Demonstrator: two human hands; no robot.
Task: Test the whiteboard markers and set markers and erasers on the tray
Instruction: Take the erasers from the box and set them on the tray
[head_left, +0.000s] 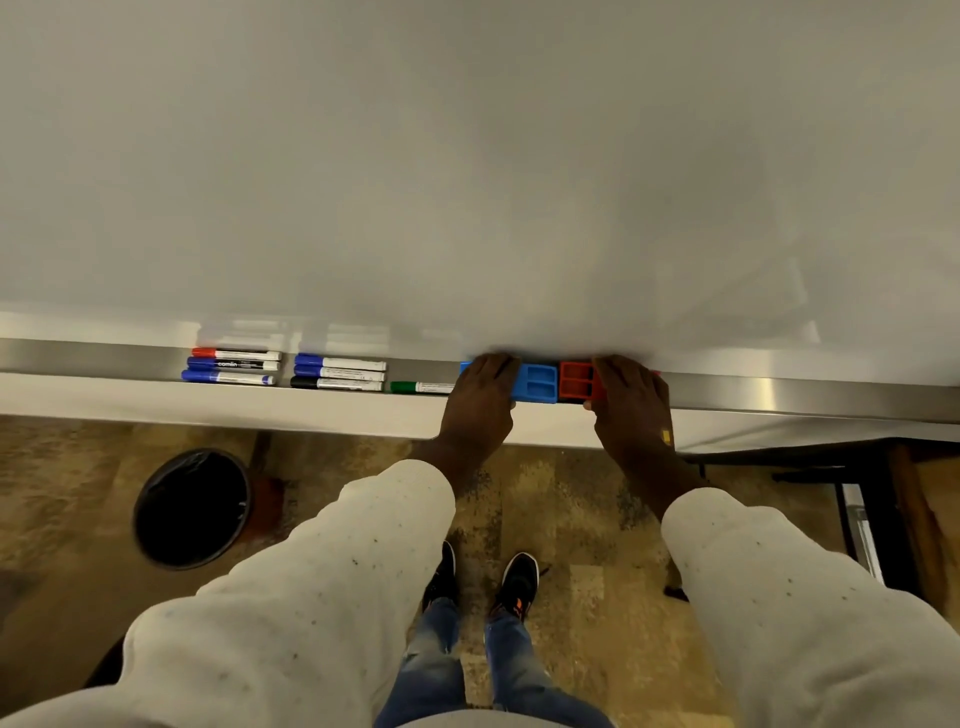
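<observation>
A blue eraser and a red eraser lie end to end on the metal tray under the whiteboard. My left hand grips the blue eraser's left end. My right hand grips the red eraser's right end. Left of them a green marker lies alone. Further left sit a group of two blue markers and a black one, and a group of a red marker and two blue ones.
A black round bin stands on the floor at the lower left. A dark table frame is at the right. The tray runs on to the right of my hands.
</observation>
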